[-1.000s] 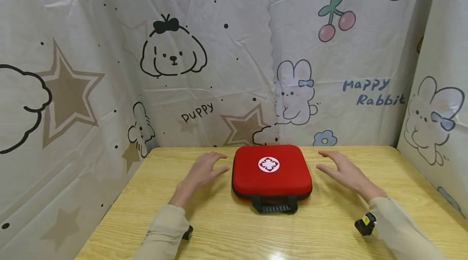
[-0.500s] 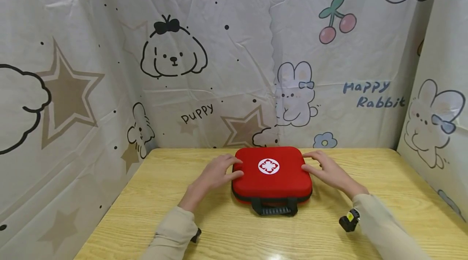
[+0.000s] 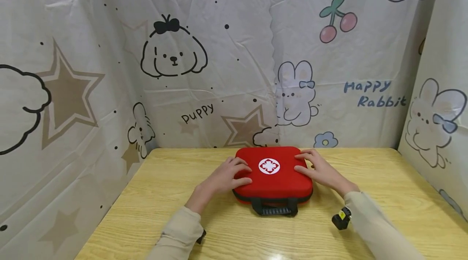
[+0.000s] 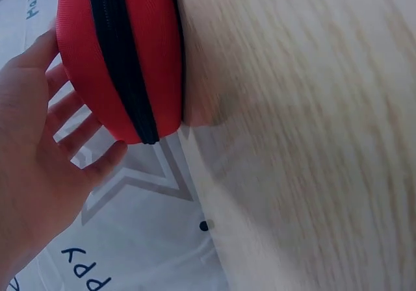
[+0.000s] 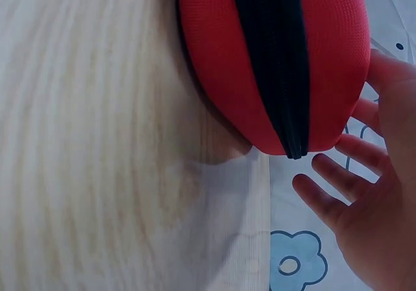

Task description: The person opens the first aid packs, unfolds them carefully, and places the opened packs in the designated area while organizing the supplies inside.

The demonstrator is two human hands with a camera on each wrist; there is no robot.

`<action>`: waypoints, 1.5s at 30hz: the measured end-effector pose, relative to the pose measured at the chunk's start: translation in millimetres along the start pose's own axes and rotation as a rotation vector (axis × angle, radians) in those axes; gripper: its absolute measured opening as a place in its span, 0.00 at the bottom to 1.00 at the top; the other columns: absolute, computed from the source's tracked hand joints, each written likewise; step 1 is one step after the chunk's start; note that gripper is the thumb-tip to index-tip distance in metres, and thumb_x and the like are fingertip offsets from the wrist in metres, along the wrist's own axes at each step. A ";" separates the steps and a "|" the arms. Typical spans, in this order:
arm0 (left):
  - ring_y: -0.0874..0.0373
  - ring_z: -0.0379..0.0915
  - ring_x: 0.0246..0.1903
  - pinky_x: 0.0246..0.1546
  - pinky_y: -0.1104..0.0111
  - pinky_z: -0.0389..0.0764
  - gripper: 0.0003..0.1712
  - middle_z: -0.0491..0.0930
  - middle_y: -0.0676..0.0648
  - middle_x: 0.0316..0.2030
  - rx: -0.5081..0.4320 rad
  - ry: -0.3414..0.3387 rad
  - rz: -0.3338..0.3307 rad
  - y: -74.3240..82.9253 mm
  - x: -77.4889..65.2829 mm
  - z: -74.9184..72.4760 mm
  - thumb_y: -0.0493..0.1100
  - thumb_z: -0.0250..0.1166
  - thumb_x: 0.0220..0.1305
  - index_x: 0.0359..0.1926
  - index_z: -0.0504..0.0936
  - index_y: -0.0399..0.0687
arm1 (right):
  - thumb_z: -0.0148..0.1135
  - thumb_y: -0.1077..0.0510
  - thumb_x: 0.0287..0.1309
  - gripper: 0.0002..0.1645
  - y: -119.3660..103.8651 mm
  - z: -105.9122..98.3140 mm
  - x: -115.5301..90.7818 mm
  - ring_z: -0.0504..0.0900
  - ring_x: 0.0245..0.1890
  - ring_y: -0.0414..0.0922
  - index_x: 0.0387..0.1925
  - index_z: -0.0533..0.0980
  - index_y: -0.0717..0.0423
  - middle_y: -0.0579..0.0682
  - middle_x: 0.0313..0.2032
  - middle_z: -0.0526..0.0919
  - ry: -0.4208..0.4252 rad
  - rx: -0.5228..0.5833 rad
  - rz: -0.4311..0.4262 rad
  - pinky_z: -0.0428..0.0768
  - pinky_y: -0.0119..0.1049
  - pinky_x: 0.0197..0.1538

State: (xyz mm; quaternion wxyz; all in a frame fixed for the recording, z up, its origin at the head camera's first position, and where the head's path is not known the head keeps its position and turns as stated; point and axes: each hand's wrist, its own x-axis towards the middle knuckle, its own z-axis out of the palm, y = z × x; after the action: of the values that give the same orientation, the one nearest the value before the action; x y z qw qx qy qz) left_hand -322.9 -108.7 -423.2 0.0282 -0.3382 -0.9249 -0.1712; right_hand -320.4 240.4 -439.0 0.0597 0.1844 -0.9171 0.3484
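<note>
While left hand (image 3: 227,174) and right hand (image 3: 322,172) rest wide-spread fingers over its edges, the red case (image 3: 272,182) lies between them on the tabletop (image 3: 252,237); even pressure (gentle) should steady it.

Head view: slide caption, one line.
Left hand and right hand at opposite sides of a closed red case on a table.

Yellowish wood-grain table (image 3: 137,207), bright glare spot (image 3: 277,256) at bottom centre of head view. White creased fabric (image 3: 234,65) hangs behind and both sides: cartoon puppy (image 3: 173,55), brown stars (image 3: 66,95) left; rabbits (image 3: 293,101), cherries (image 3: 348,22), "Happy Rabbit" lettering (image 3: 375,93) right.
</note>
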 end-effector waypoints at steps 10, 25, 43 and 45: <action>0.50 0.62 0.68 0.68 0.55 0.66 0.24 0.72 0.50 0.65 -0.059 -0.028 -0.020 -8.5 1.4 -2.9 0.58 0.63 0.67 0.60 0.81 0.56 | 0.65 0.40 0.61 0.33 -2.2 4.7 -6.7 0.73 0.57 0.53 0.59 0.76 0.56 0.52 0.52 0.69 0.025 -0.015 0.000 0.77 0.55 0.57; 0.48 0.67 0.63 0.63 0.54 0.71 0.22 0.75 0.48 0.62 -0.111 0.073 -0.155 -19.6 2.4 -7.8 0.55 0.69 0.62 0.54 0.85 0.52 | 0.69 0.43 0.58 0.30 -14.1 8.1 -19.4 0.73 0.46 0.50 0.55 0.78 0.57 0.52 0.42 0.68 0.042 -0.030 -0.048 0.76 0.49 0.49; 0.49 0.75 0.55 0.57 0.54 0.76 0.20 0.81 0.47 0.53 -0.056 0.156 -0.312 -21.4 5.3 -10.0 0.55 0.70 0.60 0.51 0.87 0.55 | 0.71 0.43 0.56 0.31 -24.5 12.6 -36.3 0.70 0.38 0.48 0.57 0.79 0.53 0.53 0.38 0.67 0.060 -0.070 -0.075 0.66 0.30 0.35; 0.49 0.75 0.55 0.57 0.54 0.76 0.20 0.82 0.47 0.53 -0.052 0.154 -0.312 -22.0 5.9 -10.1 0.55 0.70 0.60 0.51 0.87 0.55 | 0.71 0.43 0.56 0.30 -25.6 13.1 -37.9 0.69 0.38 0.48 0.57 0.79 0.54 0.53 0.38 0.67 0.062 -0.066 -0.079 0.66 0.30 0.35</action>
State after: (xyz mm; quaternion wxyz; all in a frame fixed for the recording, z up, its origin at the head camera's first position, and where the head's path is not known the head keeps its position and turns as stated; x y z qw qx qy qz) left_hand -342.1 -124.1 -419.3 0.0634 -0.1771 -0.9565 -0.2230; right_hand -275.4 225.3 -442.1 0.1078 0.2075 -0.9178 0.3209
